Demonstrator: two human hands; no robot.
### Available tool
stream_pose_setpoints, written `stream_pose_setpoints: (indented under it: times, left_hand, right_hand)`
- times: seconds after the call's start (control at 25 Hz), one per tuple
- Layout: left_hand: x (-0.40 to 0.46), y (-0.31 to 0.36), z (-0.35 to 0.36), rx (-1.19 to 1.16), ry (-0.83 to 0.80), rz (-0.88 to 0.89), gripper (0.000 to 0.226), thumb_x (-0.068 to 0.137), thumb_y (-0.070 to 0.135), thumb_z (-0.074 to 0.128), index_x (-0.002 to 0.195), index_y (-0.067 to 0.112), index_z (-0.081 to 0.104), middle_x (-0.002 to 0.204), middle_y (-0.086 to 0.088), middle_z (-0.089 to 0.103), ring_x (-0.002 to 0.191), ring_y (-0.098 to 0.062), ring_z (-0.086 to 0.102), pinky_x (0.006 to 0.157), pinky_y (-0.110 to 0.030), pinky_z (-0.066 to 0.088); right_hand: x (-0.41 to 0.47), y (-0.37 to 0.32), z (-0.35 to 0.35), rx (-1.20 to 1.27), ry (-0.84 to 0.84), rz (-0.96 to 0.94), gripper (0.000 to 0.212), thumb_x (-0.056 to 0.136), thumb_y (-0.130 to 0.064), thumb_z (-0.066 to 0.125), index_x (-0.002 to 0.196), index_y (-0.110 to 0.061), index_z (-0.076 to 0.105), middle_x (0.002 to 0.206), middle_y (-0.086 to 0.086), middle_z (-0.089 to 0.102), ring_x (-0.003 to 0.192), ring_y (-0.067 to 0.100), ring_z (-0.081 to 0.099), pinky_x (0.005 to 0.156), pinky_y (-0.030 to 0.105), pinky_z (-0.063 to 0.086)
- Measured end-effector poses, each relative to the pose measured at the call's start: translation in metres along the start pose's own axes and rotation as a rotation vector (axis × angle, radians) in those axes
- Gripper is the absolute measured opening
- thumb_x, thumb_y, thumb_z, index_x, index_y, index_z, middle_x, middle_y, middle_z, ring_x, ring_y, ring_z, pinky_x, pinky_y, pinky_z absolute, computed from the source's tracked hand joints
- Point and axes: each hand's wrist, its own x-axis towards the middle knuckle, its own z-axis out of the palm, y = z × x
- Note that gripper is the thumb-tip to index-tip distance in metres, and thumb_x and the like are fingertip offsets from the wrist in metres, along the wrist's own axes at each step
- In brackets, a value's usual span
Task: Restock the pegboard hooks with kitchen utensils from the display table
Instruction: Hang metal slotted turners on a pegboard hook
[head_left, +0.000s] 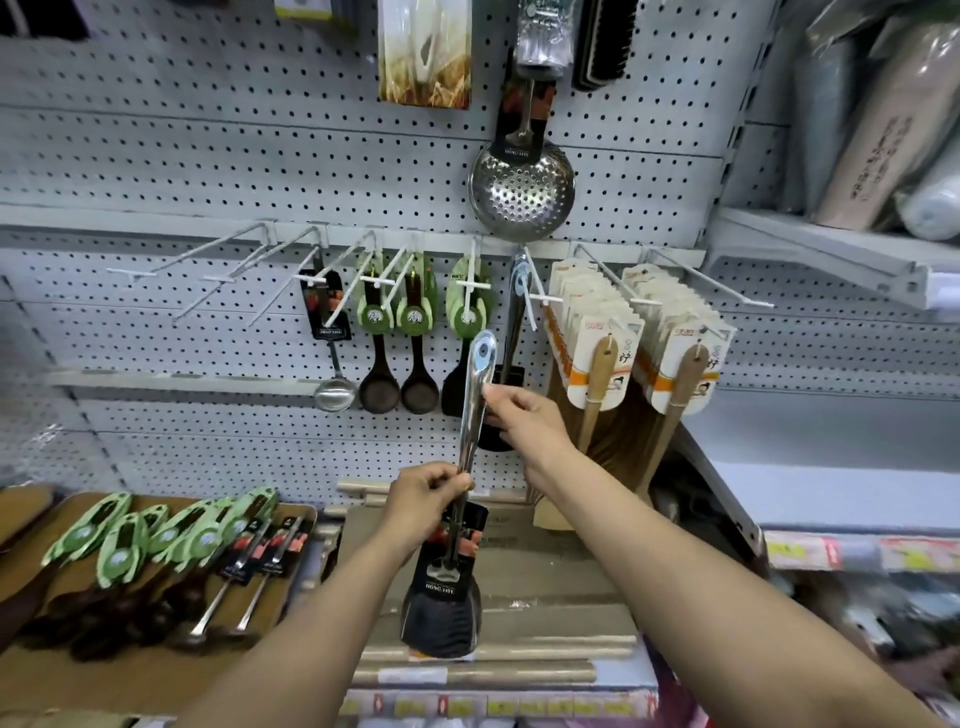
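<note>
Both the left hand (428, 491) and right hand (524, 415) clamp 1 spatula (470, 431) just below its hook (530, 296), unhung, while more utensils (156, 545) wait well left of it.

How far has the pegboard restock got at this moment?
Partly done. Several hooks already carry stock: green-carded spoons and one black spatula. In hand: both the left hand and right hand grip a metal-handled spatula, raised toward the hooks but not hung. Left: the two leftmost hooks look bare, and utensils remain on the tray.
</note>
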Motion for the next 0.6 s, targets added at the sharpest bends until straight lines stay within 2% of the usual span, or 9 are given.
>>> stream_pose_setpoints:
  times: [0.04, 0.12, 0.2, 0.4, 0.6]
  left_hand:
    - [-0.007, 0.004, 0.004, 0.002, -0.010, 0.005, 0.012, 0.087, 0.025, 0.070, 0.077, 0.020, 0.073, 0.069, 0.008, 0.069, 0.072, -0.016, 0.065, 0.077, -0.037, 0.055]
    - [-0.016, 0.008, 0.011, -0.031, -0.032, 0.014, 0.012, 0.086, 0.025, 0.070, 0.077, 0.018, 0.073, 0.072, 0.004, 0.069, 0.074, -0.019, 0.067, 0.079, -0.040, 0.055]
    - [-0.025, 0.011, 0.016, -0.051, -0.035, 0.031, 0.011, 0.086, 0.022, 0.071, 0.077, 0.015, 0.073, 0.073, 0.000, 0.069, 0.073, -0.018, 0.066, 0.080, -0.041, 0.054]
    - [-0.034, 0.022, 0.025, -0.051, -0.047, 0.058, 0.010, 0.085, 0.022, 0.071, 0.078, 0.016, 0.073, 0.074, 0.001, 0.071, 0.074, -0.014, 0.064, 0.081, -0.037, 0.052]
    - [-0.030, 0.035, 0.031, -0.037, -0.064, 0.077, 0.012, 0.086, 0.024, 0.070, 0.076, 0.017, 0.073, 0.072, 0.005, 0.070, 0.073, -0.012, 0.064, 0.080, -0.035, 0.052]
  right_hand:
    - [-0.005, 0.001, -0.003, -0.025, 0.013, -0.023, 0.019, 0.090, -0.025, 0.071, 0.103, -0.012, 0.073, 0.096, 0.003, 0.072, 0.088, 0.016, 0.065, 0.080, 0.024, 0.052]
    - [-0.014, 0.000, -0.008, -0.072, 0.037, -0.052, 0.012, 0.087, -0.023, 0.075, 0.097, -0.016, 0.074, 0.086, 0.004, 0.069, 0.080, 0.016, 0.060, 0.080, 0.032, 0.052]
    - [-0.021, -0.003, -0.014, -0.104, 0.041, -0.079, 0.009, 0.085, -0.023, 0.078, 0.092, -0.019, 0.074, 0.084, 0.005, 0.071, 0.078, 0.016, 0.062, 0.084, 0.037, 0.055]
    - [-0.037, -0.015, -0.024, -0.090, 0.050, -0.144, 0.007, 0.086, -0.018, 0.076, 0.085, -0.020, 0.070, 0.078, 0.002, 0.069, 0.073, 0.012, 0.063, 0.078, 0.029, 0.054]
    - [-0.034, -0.022, -0.029, -0.066, 0.072, -0.181, 0.005, 0.086, -0.021, 0.076, 0.087, -0.019, 0.071, 0.078, 0.003, 0.067, 0.075, 0.015, 0.060, 0.078, 0.033, 0.052]
